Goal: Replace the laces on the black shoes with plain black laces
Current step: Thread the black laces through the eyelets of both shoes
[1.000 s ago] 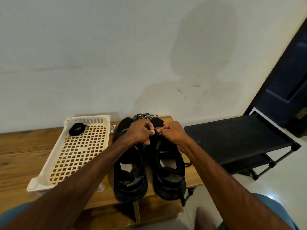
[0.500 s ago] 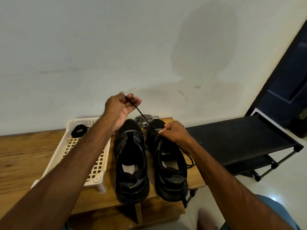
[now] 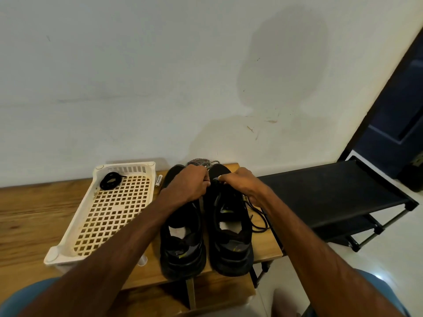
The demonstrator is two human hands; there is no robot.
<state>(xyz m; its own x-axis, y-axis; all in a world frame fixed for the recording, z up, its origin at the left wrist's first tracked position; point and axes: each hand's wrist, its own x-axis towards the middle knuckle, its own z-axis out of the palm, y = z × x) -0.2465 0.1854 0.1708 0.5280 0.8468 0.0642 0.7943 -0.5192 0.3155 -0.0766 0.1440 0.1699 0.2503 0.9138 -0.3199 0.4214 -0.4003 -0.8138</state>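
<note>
Two black shoes stand side by side on the wooden bench, heels toward me: the left shoe [image 3: 182,245] and the right shoe [image 3: 231,239]. My left hand [image 3: 187,186] and my right hand [image 3: 240,181] meet over the toe end of the right shoe, fingers curled, pinching a plain black lace. The loose part of this black lace [image 3: 258,216] trails off the shoe's right side onto the bench. A speckled black-and-white lace [image 3: 202,162] lies behind the shoes by the wall. A second coiled black lace [image 3: 111,180] sits in the white tray.
The white perforated tray [image 3: 68,255] lies left of the shoes on the wooden bench [image 3: 27,216]. A small white tube [image 3: 158,180] lies between tray and shoes. A black shoe rack [image 3: 332,193] stands to the right, a dark door beyond it.
My left hand, which had pulled the black lace up and left, has come back down to the right shoe's toe beside my right hand.
</note>
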